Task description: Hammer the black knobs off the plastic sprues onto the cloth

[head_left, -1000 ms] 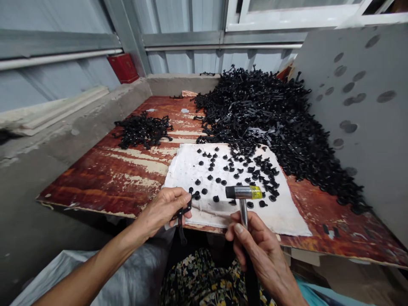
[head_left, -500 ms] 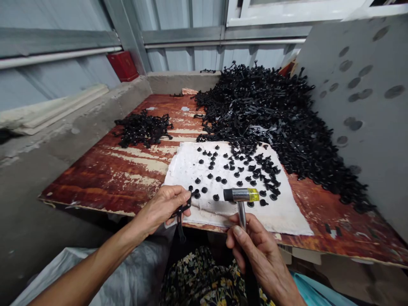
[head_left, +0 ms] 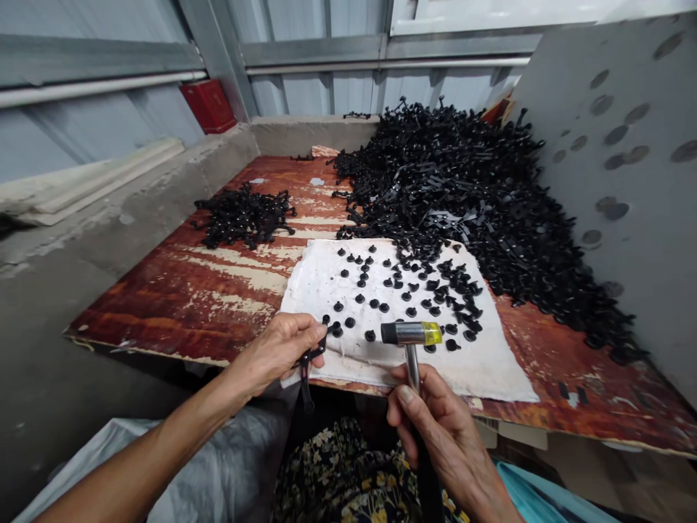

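**Along our scuffed red-brown wooden tabletop (head_left: 136, 298), left to right**

Over on the far left we've got a rough grey concrete ledge (head_left: 163, 181), with a red box-shaped thing (head_left: 208, 107) sitting at the back corner. Next comes a small tangled heap of glossy black pieces (head_left: 245, 216), piled straight on the wood.

Nearer to us, our left hand (head_left: 283, 345) is at the front edge, thumb and fingers pinching a thin black strap-like part (head_left: 306, 374). One end dangles below the fingers; the other pokes up by the cloth's left front corner, and we can't tell if it's touching the bits beside it.

That's a white rectangular fabric cloth (head_left: 310, 283), dotted with small black round-based pegs (head_left: 370, 335), spread out on the left and bunched up on the right. Above its front part we've got a silver metal mallet (head_left: 409, 333), black face pointing left, clear yellow face right. Our right hand (head_left: 435, 407) has its thumb and fingers closed around the shaft.

Behind that there's a huge mound of black parts (head_left: 435, 174), running down beside a grey spotted upright panel (head_left: 571, 181).
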### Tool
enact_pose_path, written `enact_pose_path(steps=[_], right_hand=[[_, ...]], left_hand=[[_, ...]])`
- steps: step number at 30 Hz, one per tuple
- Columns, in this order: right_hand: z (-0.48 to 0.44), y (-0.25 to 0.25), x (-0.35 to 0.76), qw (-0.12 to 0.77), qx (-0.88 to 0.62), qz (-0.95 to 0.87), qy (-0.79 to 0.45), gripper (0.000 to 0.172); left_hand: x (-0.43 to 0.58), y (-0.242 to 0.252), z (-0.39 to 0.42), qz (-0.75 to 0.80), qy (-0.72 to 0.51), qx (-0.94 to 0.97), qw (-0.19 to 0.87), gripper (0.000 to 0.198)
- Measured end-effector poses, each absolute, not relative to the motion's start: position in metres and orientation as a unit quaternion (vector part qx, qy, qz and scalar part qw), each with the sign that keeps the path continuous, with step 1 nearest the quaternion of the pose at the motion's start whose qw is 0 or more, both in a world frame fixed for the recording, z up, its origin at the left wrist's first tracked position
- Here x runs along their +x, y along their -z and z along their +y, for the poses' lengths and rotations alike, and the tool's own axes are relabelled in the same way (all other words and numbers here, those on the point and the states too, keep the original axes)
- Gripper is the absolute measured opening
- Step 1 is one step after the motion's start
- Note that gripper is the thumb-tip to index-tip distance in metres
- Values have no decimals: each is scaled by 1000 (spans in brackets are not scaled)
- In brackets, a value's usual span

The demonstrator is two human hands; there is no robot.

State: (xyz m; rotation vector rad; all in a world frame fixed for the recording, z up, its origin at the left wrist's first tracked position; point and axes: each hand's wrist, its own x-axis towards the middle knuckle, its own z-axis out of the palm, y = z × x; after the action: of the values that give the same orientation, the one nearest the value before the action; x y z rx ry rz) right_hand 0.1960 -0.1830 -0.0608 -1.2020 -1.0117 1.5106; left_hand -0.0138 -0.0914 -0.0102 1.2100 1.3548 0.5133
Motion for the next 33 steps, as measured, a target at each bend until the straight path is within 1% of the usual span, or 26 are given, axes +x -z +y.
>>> enact_pose_path(steps=[5, 11, 19, 33], right_hand=[[-183, 56, 197, 452, -493, -416, -617, 41], [-184, 65, 198, 464, -497, -404, -612, 37], [-183, 66, 197, 469, -499, -402, -607, 35], [-181, 64, 197, 466, -496, -403, -611, 35]], left_hand=[[-13, 7, -89, 572, -218, 510, 605, 52], [-11, 5, -90, 583, -217, 495, 606, 49], [-12, 4, -93, 595, -216, 487, 602, 52], [-11, 4, -90, 595, -196, 518, 582, 47]])
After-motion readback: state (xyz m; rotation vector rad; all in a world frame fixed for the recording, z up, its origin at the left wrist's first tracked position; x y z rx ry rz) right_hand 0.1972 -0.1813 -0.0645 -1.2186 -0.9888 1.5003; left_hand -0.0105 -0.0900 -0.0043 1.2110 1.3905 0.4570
